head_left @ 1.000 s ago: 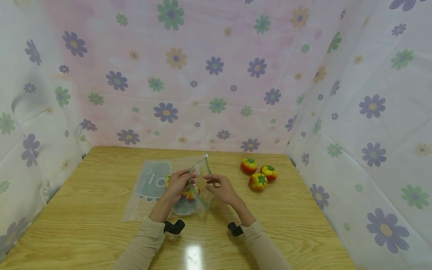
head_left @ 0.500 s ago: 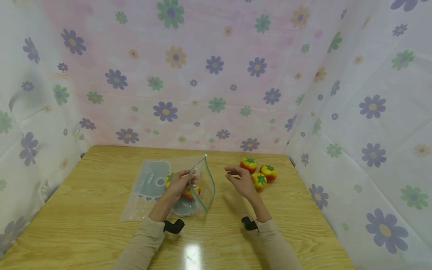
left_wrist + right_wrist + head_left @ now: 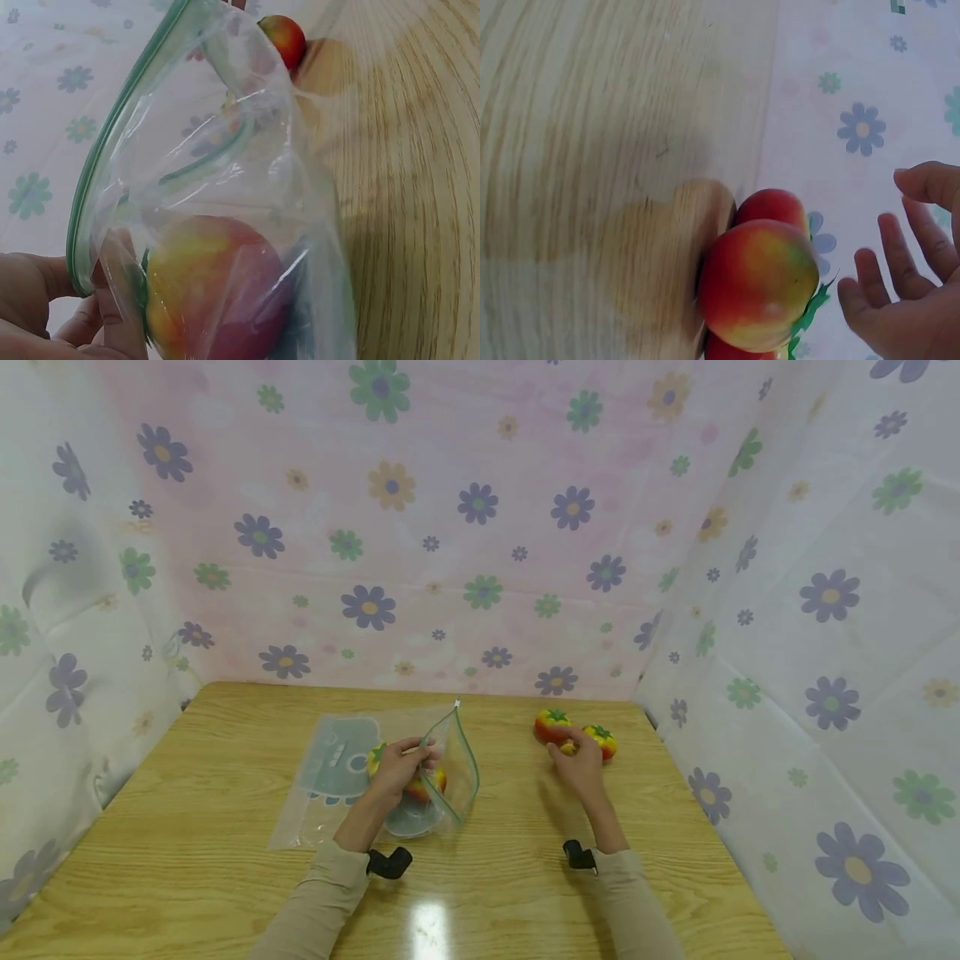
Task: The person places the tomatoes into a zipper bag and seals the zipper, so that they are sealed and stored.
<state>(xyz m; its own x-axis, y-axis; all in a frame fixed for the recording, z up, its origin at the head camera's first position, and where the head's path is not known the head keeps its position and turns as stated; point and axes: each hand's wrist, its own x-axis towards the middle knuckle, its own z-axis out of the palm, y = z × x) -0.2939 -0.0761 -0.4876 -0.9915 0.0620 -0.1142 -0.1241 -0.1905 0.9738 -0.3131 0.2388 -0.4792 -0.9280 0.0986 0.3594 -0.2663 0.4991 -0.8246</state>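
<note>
My left hand (image 3: 395, 772) pinches one side of the mouth of a clear zip bag (image 3: 472, 764), whose green-edged opening gapes to the right. Inside the bag lie red-and-yellow tomatoes with green leafy tops; one tomato (image 3: 217, 292) shows large in the left wrist view. To the right, three similar tomatoes sit grouped on the table. My right hand (image 3: 911, 300) hovers by them, fingers parted and slightly bent, with nothing between them. The front tomato (image 3: 757, 285) is closest to its fingertips. In the head view that hand mostly covers it, leaving the left tomato (image 3: 551, 725) and right tomato (image 3: 603, 741) visible.
The bag lies flat toward the left, with a blue-grey printed figure (image 3: 341, 760) on it. Under everything is a wood-grain table (image 3: 480, 885). Flower-patterned cloth (image 3: 435, 568) stands along the back and both sides.
My right hand has left the bag's mouth and moved right to the loose tomatoes. My left hand stays at the bag, which remains parted at its mouth.
</note>
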